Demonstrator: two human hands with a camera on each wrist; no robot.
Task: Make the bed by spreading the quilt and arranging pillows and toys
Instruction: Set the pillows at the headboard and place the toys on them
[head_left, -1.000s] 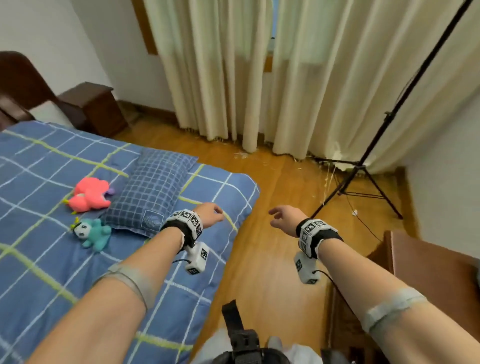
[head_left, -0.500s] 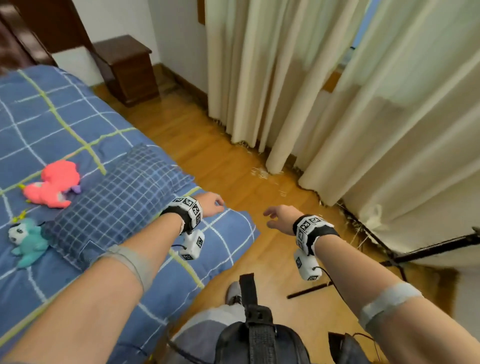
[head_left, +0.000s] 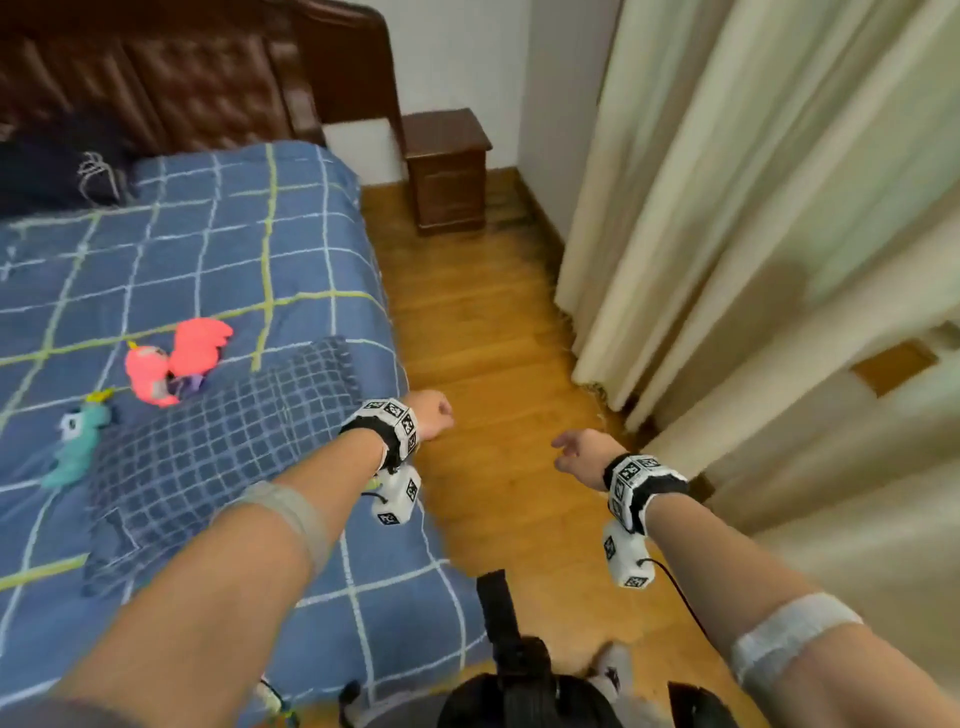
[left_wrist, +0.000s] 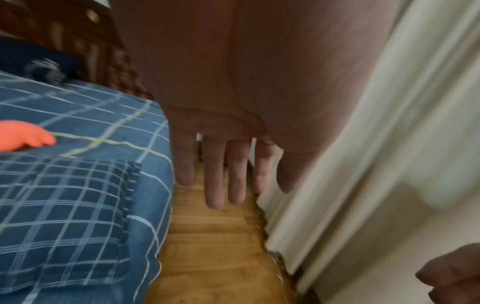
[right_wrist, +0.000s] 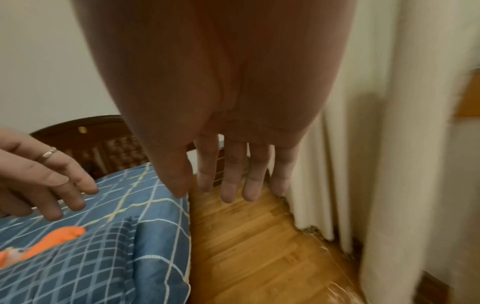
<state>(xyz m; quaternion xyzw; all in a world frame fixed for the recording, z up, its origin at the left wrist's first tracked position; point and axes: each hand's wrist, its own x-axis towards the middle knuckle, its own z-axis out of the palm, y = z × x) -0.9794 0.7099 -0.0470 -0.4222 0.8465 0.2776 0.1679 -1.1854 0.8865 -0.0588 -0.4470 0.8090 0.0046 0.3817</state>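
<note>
The view has swung round within the last second: the curtains and tripod that filled it are now off to the right, and the head of the bed with its dark padded headboard (head_left: 156, 78) has come into sight. Far left of both hands, the teal plush toy (head_left: 78, 441) and the pink plush toy (head_left: 176, 364) lie on the blue checked quilt (head_left: 234, 249), which is spread flat up to the headboard. The small-check pillow (head_left: 223, 441) lies just left of the left hand, near the bed's edge and well short of the headboard, where a dark pillow (head_left: 57, 171) already sits.

The left hand (head_left: 428, 413) has moved off the quilt corner and hangs over the floor beside the bed edge, fingers (left_wrist: 213, 176) straight and loose, grasping nothing. To its right, the right hand (head_left: 579, 457) is likewise released and empty, over the wooden floor (head_left: 493, 322) between bed and curtains (head_left: 727, 234), with the nightstand (head_left: 447, 171) ahead of both.

The turn suggests the quilt is done, and the pillow and toys come next, to be carried toward the headboard
</note>
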